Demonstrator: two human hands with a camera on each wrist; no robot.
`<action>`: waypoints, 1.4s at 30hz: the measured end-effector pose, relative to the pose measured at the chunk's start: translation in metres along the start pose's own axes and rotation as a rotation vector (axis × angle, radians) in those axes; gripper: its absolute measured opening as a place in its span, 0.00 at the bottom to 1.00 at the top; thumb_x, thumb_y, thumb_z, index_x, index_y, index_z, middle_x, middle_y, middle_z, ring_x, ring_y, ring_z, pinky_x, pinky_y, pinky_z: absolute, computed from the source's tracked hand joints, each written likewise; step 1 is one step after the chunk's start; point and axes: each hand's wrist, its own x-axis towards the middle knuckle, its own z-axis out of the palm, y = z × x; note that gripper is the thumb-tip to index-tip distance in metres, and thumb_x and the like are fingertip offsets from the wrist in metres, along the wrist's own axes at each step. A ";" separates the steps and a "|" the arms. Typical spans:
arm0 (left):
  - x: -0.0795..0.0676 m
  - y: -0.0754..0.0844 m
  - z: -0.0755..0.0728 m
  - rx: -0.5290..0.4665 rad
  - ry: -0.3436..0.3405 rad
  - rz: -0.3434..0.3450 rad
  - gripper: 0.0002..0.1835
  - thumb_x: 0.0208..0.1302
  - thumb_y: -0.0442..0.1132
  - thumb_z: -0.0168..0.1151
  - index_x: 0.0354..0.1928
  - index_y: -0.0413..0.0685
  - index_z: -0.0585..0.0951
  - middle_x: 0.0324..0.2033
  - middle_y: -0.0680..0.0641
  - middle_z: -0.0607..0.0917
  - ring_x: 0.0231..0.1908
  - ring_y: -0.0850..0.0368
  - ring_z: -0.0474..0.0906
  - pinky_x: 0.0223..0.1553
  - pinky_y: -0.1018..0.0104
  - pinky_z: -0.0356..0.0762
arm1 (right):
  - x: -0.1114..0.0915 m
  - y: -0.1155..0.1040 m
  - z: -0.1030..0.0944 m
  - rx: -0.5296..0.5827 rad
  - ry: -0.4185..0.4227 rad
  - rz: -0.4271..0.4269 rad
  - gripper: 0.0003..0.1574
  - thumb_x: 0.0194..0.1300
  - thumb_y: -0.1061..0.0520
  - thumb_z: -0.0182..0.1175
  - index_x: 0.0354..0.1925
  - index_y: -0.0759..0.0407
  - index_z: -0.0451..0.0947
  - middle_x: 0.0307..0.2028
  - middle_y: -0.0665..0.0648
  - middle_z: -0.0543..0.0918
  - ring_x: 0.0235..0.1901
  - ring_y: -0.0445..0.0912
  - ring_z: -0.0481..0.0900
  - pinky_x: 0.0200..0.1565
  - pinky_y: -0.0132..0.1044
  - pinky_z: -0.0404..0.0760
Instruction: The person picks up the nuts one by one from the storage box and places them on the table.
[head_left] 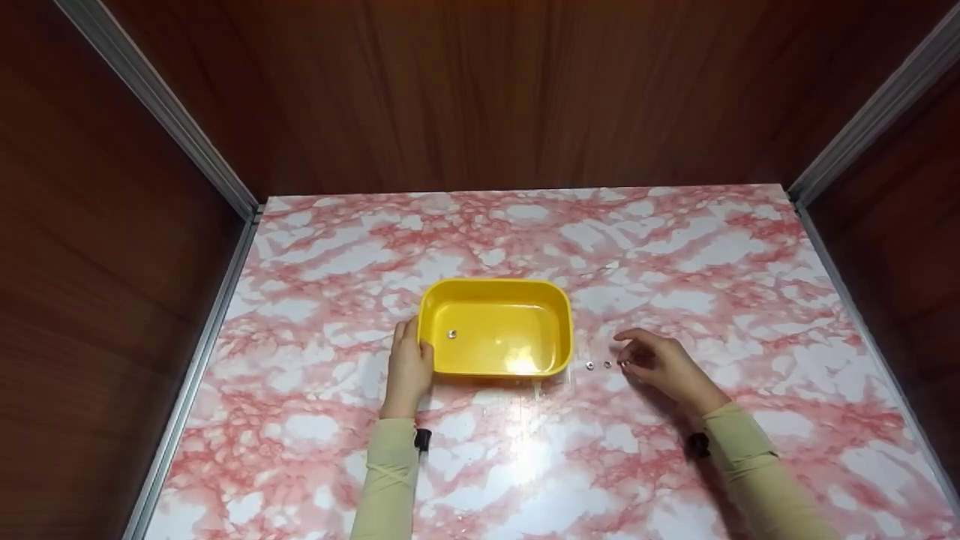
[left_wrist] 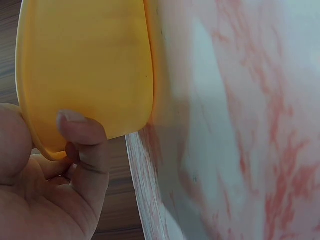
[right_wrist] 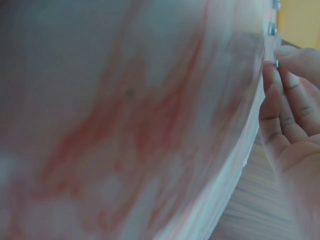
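Head view | left hand (head_left: 409, 367) curled round the left wall of the tub (head_left: 491, 337) | right hand (head_left: 666, 369) fingertips together, pinching a tiny metal bit (right_wrist: 277, 63) right of it | two loose bits (head_left: 589, 366) on the bench (head_left: 480, 465) in between, another bit (head_left: 451, 334) inside, over left

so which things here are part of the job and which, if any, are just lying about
Likely the job:
yellow bin, held by the left hand
metal piece inside the bin
two metal pieces beside the bin
pinched metal piece in the right hand

Only surroundings:
marbled table
wood-grain panels
metal rails
black wrist devices
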 end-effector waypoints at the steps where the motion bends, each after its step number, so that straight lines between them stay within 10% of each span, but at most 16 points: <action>1: 0.000 0.000 0.000 -0.002 -0.001 -0.003 0.23 0.65 0.26 0.50 0.63 0.30 0.68 0.53 0.38 0.71 0.53 0.45 0.72 0.58 0.54 0.68 | 0.000 0.001 0.000 0.001 0.000 0.011 0.27 0.55 0.76 0.63 0.54 0.68 0.74 0.33 0.63 0.82 0.36 0.55 0.81 0.41 0.50 0.79; 24: -0.001 0.001 -0.001 -0.004 -0.005 -0.024 0.24 0.65 0.26 0.50 0.63 0.31 0.68 0.55 0.38 0.71 0.55 0.46 0.70 0.60 0.55 0.66 | 0.003 0.008 0.003 0.042 -0.039 0.048 0.27 0.56 0.76 0.61 0.55 0.71 0.72 0.35 0.67 0.82 0.38 0.60 0.79 0.43 0.55 0.77; 42: -0.001 0.001 0.000 -0.002 -0.006 -0.023 0.24 0.65 0.26 0.50 0.64 0.32 0.68 0.55 0.39 0.71 0.55 0.46 0.70 0.61 0.57 0.65 | 0.004 0.032 0.005 0.020 -0.041 0.041 0.28 0.55 0.72 0.65 0.55 0.64 0.74 0.35 0.56 0.82 0.37 0.49 0.79 0.41 0.36 0.78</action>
